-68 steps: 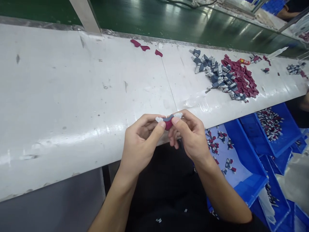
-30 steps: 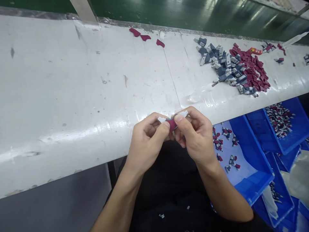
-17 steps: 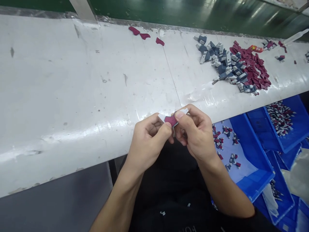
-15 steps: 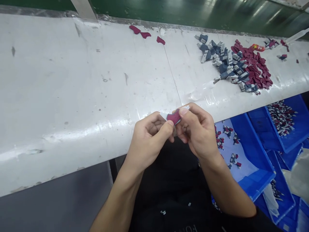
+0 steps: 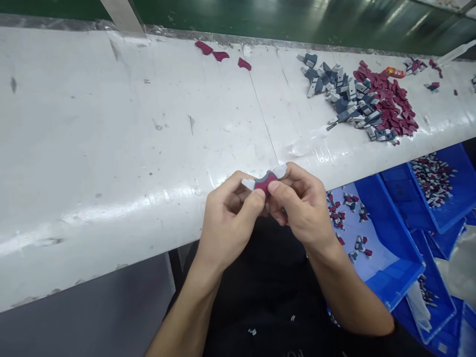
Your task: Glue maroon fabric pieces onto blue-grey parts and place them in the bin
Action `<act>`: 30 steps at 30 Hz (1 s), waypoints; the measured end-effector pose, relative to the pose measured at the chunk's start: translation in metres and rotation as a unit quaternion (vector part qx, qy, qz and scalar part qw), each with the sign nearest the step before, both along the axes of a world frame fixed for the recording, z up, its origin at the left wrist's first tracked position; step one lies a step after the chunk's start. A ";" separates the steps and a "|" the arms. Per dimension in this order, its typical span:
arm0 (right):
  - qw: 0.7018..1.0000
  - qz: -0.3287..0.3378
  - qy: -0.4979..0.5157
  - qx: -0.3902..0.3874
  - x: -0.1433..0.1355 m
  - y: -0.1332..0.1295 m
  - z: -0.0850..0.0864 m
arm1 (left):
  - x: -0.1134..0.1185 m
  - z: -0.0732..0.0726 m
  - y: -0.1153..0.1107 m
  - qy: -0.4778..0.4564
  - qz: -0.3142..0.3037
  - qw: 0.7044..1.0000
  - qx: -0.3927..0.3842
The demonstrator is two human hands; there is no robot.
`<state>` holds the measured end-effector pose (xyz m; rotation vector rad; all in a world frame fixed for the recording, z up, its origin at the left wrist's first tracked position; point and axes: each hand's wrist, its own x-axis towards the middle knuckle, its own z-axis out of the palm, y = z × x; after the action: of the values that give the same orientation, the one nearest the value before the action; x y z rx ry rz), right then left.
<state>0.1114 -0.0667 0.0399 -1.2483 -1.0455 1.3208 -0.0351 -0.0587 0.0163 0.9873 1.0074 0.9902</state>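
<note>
I've got the small assembled piece (image 5: pixel 264 179) pinched between both thumbs and forefingers, right at the near edge of the white bench (image 5: pixel 111 148), close in so I can see the maroon insert sitting in its grey-and-white body. My left hand (image 5: pixel 226 223) closes on its left end, my right hand (image 5: pixel 301 210) on the right end, thumbs meeting on the maroon middle. Both wrists angle inward, forearms rising from my lap. The pile of loose parts (image 5: pixel 362 104) lies well apart, up right; the blue bin (image 5: pixel 386 238) sits just beside my right wrist, lower down.
</note>
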 end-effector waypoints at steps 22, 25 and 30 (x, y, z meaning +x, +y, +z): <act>0.998 -0.013 -0.017 0.057 -0.005 -0.001 -0.005 | 0.000 0.000 0.001 -0.030 0.005 1.000 -0.006; 0.998 -0.014 -0.022 0.059 -0.005 -0.001 -0.005 | 0.000 0.001 0.000 -0.044 0.002 0.999 -0.004; 0.998 -0.015 0.001 0.057 -0.005 0.000 -0.006 | -0.001 -0.003 0.000 -0.031 0.004 0.999 0.006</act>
<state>0.1061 -0.0665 0.0338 -1.1733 -1.0821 1.2224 -0.0365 -0.0582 0.0132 0.9580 0.9555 1.0292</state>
